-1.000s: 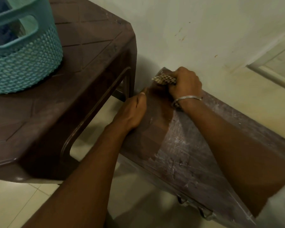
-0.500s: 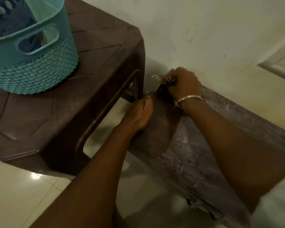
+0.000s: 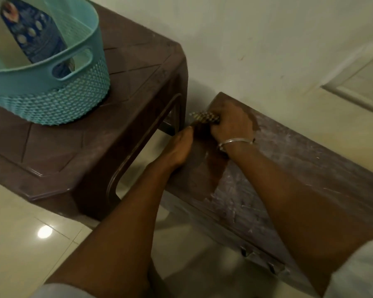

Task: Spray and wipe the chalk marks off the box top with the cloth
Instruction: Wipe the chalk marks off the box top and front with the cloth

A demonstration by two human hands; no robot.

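Table [image 3: 73, 151]; box [image 3: 211, 168] just beside it, chalk marks [image 3: 243, 203] over its right part; basket [image 3: 58, 102] on the table. Left hand [image 3: 179, 149] flat on the box's left edge, fingers straight. Right hand [image 3: 232, 125] grips the cloth [image 3: 205, 118] at the box's far-left corner.

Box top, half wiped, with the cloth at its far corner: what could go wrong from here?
1. The right hand grips the checked cloth bunched at the end corner of the box top; a stroke might slip off into the gap beside the brown table.
2. The right forearm lies over the unwiped chalk marks; it could smear chalk onto the cleaned patch.
3. The left hand rests on the cleaned edge and may block the wiping.
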